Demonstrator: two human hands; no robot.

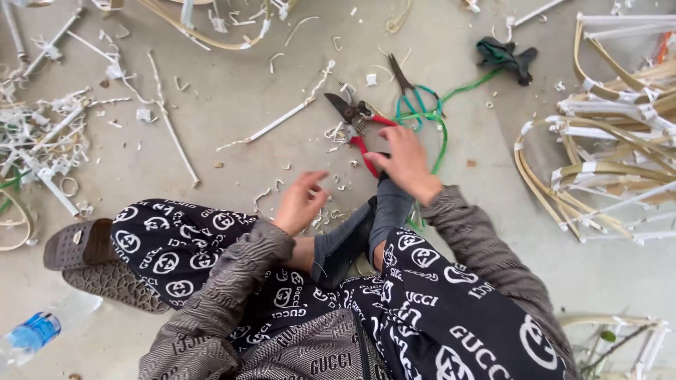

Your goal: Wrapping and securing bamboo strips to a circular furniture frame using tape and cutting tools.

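I sit on a concrete floor, legs in black patterned trousers folded before me. My right hand (401,160) reaches forward, its fingers on the handle of the red-handled pruning shears (358,123) lying on the floor. My left hand (299,200) hovers with fingers apart over small white scraps (331,214) and holds nothing. Beyond the shears lie teal-handled scissors (414,95) and a green cord (442,130).
Curved bamboo strips bound with white tape (605,155) are stacked at right. A pile of white offcuts (42,141) sits at left with long white sticks (169,134). A brown sandal (84,246) and a plastic bottle (35,331) lie lower left. A dark cloth (507,56) lies far back.
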